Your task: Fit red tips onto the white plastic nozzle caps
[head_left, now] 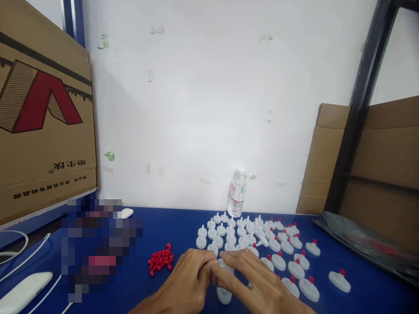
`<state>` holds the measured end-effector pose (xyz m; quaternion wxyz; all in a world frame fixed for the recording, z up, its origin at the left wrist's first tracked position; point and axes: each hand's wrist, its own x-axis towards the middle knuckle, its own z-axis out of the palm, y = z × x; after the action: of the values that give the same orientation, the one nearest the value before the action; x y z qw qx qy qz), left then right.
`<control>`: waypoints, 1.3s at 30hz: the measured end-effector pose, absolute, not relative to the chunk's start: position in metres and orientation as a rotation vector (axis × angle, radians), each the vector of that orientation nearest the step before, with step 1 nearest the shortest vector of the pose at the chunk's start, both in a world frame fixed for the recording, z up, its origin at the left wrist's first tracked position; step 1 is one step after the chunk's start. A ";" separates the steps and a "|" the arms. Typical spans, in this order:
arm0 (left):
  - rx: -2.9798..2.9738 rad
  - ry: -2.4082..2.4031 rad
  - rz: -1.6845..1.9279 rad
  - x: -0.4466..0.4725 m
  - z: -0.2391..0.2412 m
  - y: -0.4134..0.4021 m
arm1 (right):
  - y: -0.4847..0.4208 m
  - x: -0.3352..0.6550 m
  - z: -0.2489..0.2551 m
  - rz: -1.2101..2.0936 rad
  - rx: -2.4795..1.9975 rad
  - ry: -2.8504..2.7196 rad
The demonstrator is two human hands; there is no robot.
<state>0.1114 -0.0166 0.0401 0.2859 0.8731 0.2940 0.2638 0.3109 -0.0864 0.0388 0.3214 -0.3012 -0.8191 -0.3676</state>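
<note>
My left hand (193,279) and right hand (257,279) meet, curled; whether they grip anything, I cannot tell; between them, the white plastic piece (224,297) looks light, stiff; best held round its edge.

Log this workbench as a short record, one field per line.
Surface: blue tabletop
Left hand: left hand, fingertips meeting the other hand's; anything pinched is hidden
Right hand: right hand, fingers bent, above white plastic pieces
Loose parts: red caps, heaped left of the hands
Bare-tipped: white nozzle pieces, grouped beyond the hands
Red-tipped: capped pieces, mostly spread to the right
Back: clear bottle, near the wall
</note>
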 end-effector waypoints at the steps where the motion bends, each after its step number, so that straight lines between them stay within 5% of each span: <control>1: 2.311 0.776 0.692 0.112 0.042 -0.016 | -0.085 0.312 0.040 -0.965 -0.773 -2.156; 13: 2.124 0.619 0.756 0.120 0.040 -0.011 | -0.070 0.312 0.044 -0.193 -0.768 -1.987; 30: 2.075 0.599 0.637 0.109 0.054 -0.022 | -0.079 0.305 0.044 -0.583 -0.637 -2.163; 39: 2.918 1.255 0.553 0.083 0.062 0.031 | -0.058 0.349 0.046 -0.585 -1.190 -1.984</control>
<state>0.0830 0.0309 0.0620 -0.0412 0.9042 0.3890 0.1715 0.3490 -0.0577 0.0462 0.3686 -0.4635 -0.7729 -0.2278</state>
